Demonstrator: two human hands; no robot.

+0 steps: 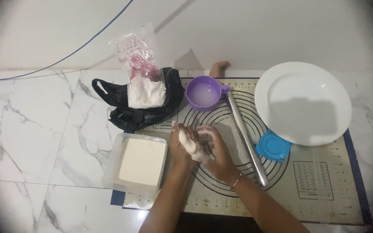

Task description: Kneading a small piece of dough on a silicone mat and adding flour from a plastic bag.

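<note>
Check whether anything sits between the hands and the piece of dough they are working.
Nothing visible does. The left hand and right hand already cup the dough piece directly, above the baking mat.

Silicone baking mat (324, 203) with ring markings spread over white marble floor tiles (31, 142). At twelve o'clock on the mat, purple cup (203, 92) of cloudy liquid. From it toward five o'clock, steel rolling pin (244, 138). At two o'clock, white plate (303, 101), overlapping blue dumpling press (273, 146). At ten o'clock, black plastic bag (145, 114) under clear flour bag (141, 75). At eight o'clock, rectangular tray (141, 162) of flour. Blue cable (65, 56) along the wall.
</note>
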